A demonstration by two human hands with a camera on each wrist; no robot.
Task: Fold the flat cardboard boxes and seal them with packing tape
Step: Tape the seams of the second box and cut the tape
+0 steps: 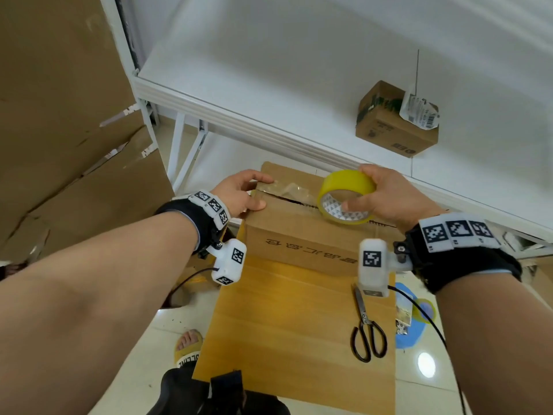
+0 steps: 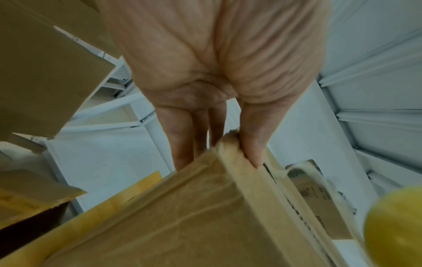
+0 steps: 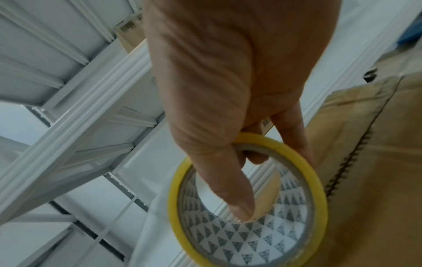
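Observation:
A folded brown cardboard box (image 1: 299, 235) stands on a flat cardboard sheet (image 1: 293, 330) on the floor. A strip of clear tape (image 1: 287, 188) lies over the left part of its top seam. My left hand (image 1: 260, 191) rests on the box's left end, its fingers stretched over the tape's end and its thumb (image 2: 251, 151) on the near flap beside the seam. My right hand (image 1: 356, 190) holds a yellow tape roll (image 1: 344, 182) just above the seam's middle. Its thumb (image 3: 237, 195) is through the core and its fingers are over the rim (image 3: 317, 189).
Black scissors (image 1: 368, 324) lie on the flat sheet at the right. A white metal shelf (image 1: 299, 85) runs behind the box and carries a small labelled carton (image 1: 395, 127). Large cardboard sheets (image 1: 59, 115) lean at the left. My foot in a yellow slipper (image 1: 188, 345) is beside the sheet.

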